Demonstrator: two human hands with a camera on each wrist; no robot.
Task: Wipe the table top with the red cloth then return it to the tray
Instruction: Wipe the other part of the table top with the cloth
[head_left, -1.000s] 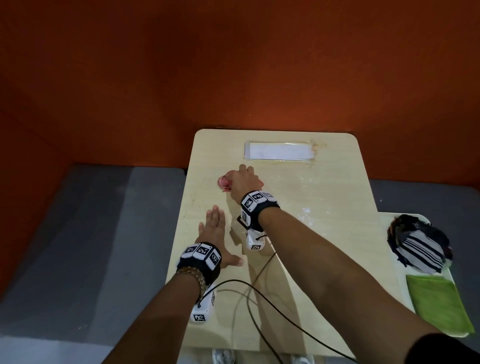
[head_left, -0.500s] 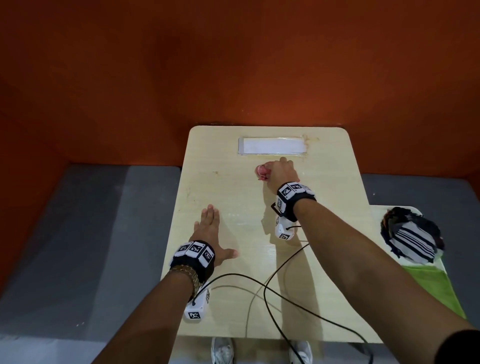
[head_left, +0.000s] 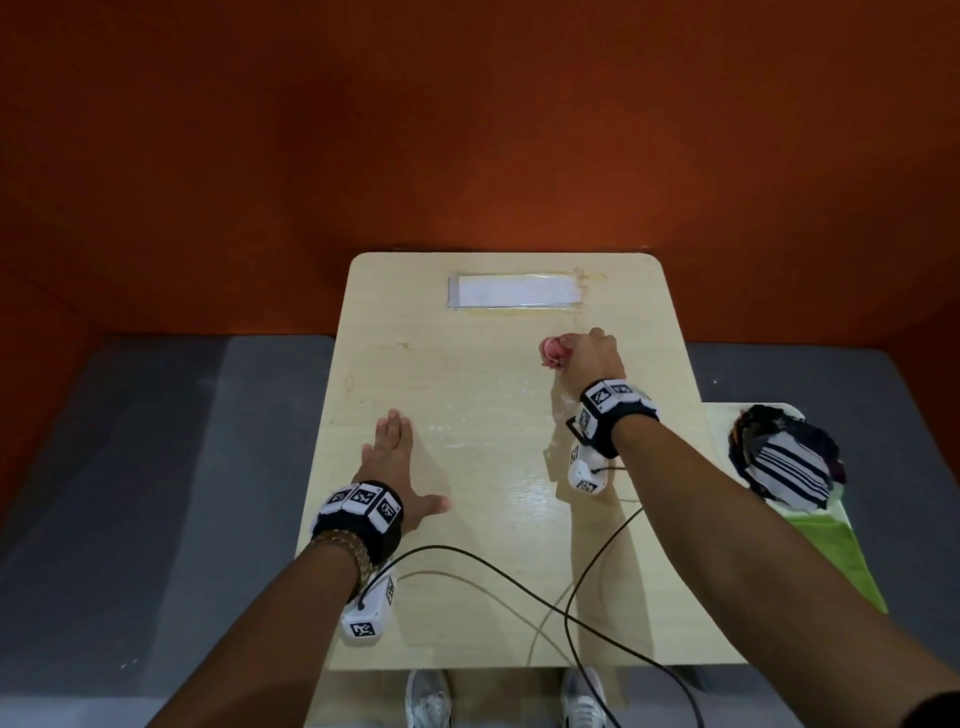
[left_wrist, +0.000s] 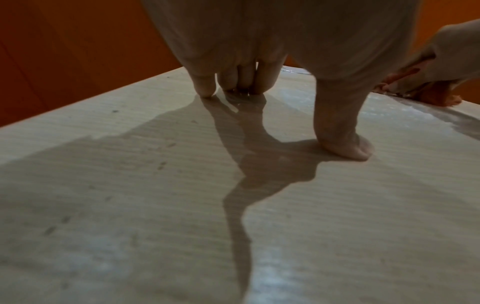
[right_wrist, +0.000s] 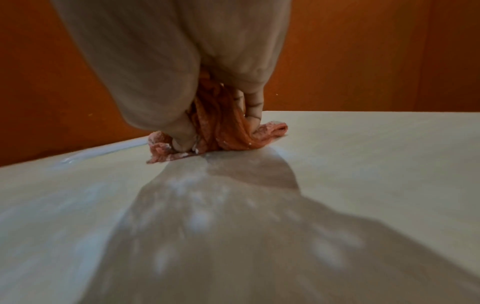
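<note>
My right hand (head_left: 589, 358) grips the bunched red cloth (head_left: 551, 352) and presses it onto the pale wooden table top (head_left: 493, 519), right of centre toward the far end. In the right wrist view the cloth (right_wrist: 221, 127) is pinched between thumb and fingers and touches the table, with white powdery smears in front of it. My left hand (head_left: 395, 467) lies flat on the table near its left edge, fingers straight; its fingertips (left_wrist: 205, 86) press the surface. The tray (head_left: 727, 415) stands off the table's right side.
A white rectangular strip (head_left: 513, 292) is stuck near the table's far edge. The tray holds a dark striped cloth (head_left: 784, 462) and a green cloth (head_left: 841, 556). Black cables (head_left: 519, 587) cross the near part of the table. Orange walls enclose the far side.
My right hand has swept the red cloth rightward across the table, from left of centre to right of centre. The left hand has stayed flat in place.
</note>
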